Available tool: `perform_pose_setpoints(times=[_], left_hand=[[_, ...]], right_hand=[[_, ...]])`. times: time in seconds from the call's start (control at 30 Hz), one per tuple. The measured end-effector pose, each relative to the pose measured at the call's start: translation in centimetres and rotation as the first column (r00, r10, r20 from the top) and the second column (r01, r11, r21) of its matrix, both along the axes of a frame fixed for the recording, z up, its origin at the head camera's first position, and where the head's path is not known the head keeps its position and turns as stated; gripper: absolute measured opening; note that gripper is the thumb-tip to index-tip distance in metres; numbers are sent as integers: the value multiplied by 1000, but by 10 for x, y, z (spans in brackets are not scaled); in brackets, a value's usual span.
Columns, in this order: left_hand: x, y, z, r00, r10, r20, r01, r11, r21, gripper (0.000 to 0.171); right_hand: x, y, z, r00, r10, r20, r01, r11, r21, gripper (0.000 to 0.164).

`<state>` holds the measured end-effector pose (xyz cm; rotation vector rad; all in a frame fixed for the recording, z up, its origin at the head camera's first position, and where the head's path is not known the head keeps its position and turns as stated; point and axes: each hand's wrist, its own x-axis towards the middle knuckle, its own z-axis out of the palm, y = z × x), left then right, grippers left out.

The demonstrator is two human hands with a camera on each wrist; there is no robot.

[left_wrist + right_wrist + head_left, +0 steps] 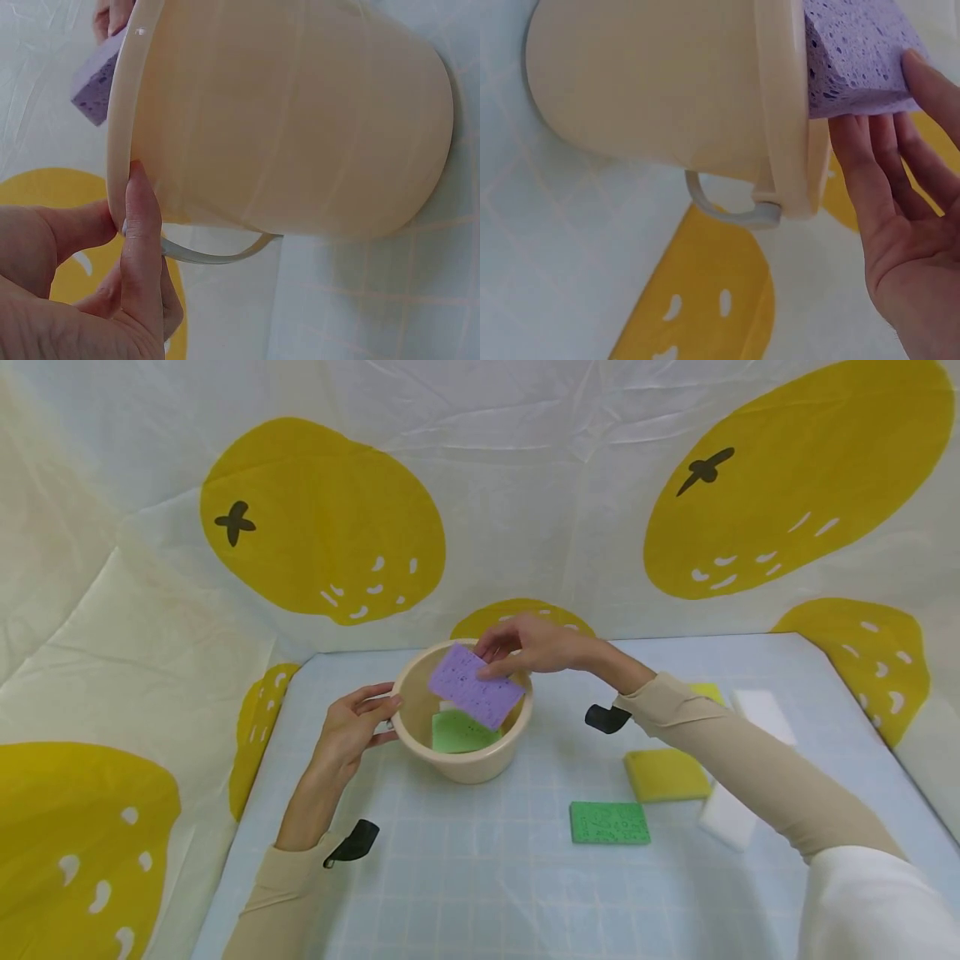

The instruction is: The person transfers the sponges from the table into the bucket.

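1. The right hand point(534, 645) is pinching the purple sponge point(471, 687) between thumb and fingers, clamped near one edge.
2. The purple sponge is tilting over the mouth of the cream bucket point(468, 770); whether it is touching the rim, I cannot tell.
3. The left hand point(351, 728) is gripping the bucket's rim on its left side, thumb and fingers closed about the edge, and seems to be steadying it.
4. Inside the bucket, a light green sponge point(463, 735) is lying partly beneath the purple one in the head view.
5. On the desk point(465, 893), right of the bucket, a darker green sponge point(610, 823), a yellow sponge point(666, 775) and a white block point(729, 817) are lying near one another.
6. The step in hand appears to be putting the purple sponge into the bucket.
7. The next move is probably calling for lowering it inside the rim, then parting the right fingers, while the left hand is holding the bucket steady.
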<state>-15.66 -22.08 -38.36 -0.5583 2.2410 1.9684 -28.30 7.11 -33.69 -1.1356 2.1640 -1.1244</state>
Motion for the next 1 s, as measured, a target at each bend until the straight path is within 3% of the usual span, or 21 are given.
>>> perform_pose_setpoints(times=[0.4,1.0], left_hand=[[0,1,1,1000,3,10,-3,1000,-4,47],[-1,0,0,1000,3,17,-3,1000,-4,47]], right_hand=[[6,-26,-16,997,74,16,-76,992,100,32],[11,-54,-31,975,217,-55,-200,955,221,20]])
